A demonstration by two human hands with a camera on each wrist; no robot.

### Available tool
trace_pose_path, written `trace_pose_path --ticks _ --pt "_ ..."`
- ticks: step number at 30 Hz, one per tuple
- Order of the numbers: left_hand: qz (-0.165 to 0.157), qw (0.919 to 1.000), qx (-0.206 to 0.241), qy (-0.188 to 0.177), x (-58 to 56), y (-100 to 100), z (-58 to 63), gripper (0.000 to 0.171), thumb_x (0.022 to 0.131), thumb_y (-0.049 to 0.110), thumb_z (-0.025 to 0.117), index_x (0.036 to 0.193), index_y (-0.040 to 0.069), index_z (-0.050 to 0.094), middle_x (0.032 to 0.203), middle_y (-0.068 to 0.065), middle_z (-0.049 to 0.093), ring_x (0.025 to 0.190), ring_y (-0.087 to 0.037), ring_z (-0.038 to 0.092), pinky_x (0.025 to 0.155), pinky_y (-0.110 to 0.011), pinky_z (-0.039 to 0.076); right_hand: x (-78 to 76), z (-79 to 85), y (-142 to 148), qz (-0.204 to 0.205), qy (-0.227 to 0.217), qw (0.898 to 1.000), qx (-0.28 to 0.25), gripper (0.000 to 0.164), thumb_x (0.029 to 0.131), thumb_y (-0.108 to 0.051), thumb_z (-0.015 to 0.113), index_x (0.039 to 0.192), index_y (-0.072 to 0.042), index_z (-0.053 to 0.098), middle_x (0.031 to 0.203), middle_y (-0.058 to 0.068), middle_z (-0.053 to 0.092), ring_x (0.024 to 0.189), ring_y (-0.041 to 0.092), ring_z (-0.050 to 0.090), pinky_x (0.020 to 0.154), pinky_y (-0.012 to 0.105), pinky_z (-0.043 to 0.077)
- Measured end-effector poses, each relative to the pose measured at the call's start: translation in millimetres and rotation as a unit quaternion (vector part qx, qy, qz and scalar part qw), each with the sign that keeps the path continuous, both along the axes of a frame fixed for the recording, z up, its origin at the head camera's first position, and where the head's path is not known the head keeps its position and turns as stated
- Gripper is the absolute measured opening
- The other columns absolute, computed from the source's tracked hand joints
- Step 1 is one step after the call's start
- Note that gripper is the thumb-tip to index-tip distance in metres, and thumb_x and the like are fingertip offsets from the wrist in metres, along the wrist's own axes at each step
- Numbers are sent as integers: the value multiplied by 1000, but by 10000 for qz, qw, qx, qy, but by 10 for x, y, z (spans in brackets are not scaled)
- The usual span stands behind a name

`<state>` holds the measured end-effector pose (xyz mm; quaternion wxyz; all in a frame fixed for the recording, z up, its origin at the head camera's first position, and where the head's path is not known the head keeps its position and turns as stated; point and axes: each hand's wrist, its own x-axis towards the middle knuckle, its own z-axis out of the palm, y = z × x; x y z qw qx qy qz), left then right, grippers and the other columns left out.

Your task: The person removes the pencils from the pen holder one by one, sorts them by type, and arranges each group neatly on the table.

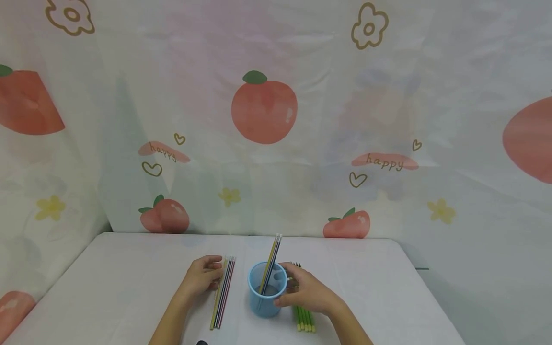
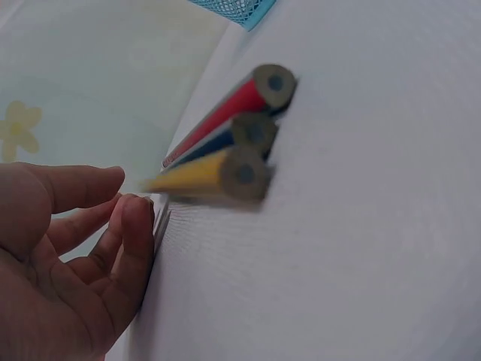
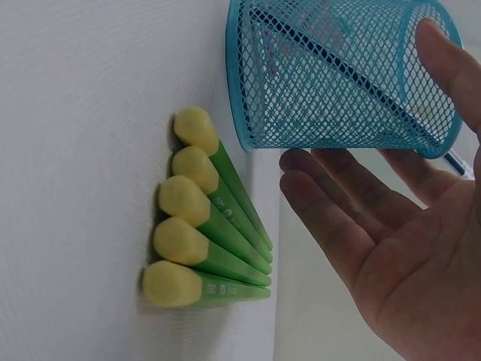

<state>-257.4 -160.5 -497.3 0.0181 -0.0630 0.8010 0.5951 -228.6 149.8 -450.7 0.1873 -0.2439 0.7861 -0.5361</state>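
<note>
A light-blue mesh pencil cup (image 1: 264, 306) stands mid-table with a yellow and a dark pencil (image 1: 273, 258) leaning in it. My right hand (image 1: 312, 290) holds the cup loosely from the right, its thumb across the near side by the rim and its index finger passing behind. To the left lies a row of striped pencils (image 1: 223, 297), yellow, dark and red. My left hand (image 1: 202, 275) is at their far half, fingertips right at the yellow pencil (image 2: 199, 174). A gap shows between thumb and fingers in the left wrist view.
Several green pencils (image 3: 237, 241) with pale yellow ends lie side by side right of the cup, partly under my right hand. A small dark object (image 1: 201, 342) shows at the bottom edge. Behind the white table (image 1: 129, 278) hangs a fruit-printed cloth (image 1: 267, 191).
</note>
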Motion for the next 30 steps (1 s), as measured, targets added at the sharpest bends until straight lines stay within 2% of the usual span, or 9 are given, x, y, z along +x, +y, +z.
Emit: trace_pose_path --ticks 6,11,16,23,27,30 --pt "-24 10000 -11 25 -3 14 17 39 93 5 65 131 1 59 114 -15 64 87 -18 66 66 -32 61 -4 -5 6 12 21 10000 -38 72 81 -21 83 143 -17 47 135 11 58 123 34 58 105 58 47" --pt "-184 9996 80 213 15 30 68 39 93 6 66 131 2 60 115 -14 64 89 -19 65 70 -34 61 -1 -9 9 32 44 10000 -4 72 82 -22 83 144 -17 47 136 10 58 123 33 58 105 56 48" --pt "-388 9981 107 475 54 93 192 39 94 10 67 133 6 60 114 -12 65 93 -22 67 76 -36 62 3 -2 14 41 55 10000 -6 72 82 -22 82 144 -16 46 136 11 57 122 34 59 105 57 47" --pt "-886 9894 827 801 139 167 413 41 95 13 68 134 11 57 120 -17 63 108 -33 67 89 -44 60 2 -1 8 40 40 10000 -24 71 82 -22 82 144 -17 47 136 11 57 122 34 59 105 58 47" --pt "-1127 9838 998 975 196 233 516 39 96 13 67 133 11 57 121 -15 62 112 -35 64 90 -39 60 0 -2 3 19 25 10000 -5 71 82 -22 82 143 -16 47 136 11 58 122 33 58 104 57 48" --pt "-1269 9819 862 1111 227 300 561 36 97 15 66 132 13 58 124 -11 62 116 -33 62 92 -35 59 -3 5 -3 -5 17 10000 19 71 81 -21 83 143 -16 48 135 11 58 121 32 59 103 57 49"
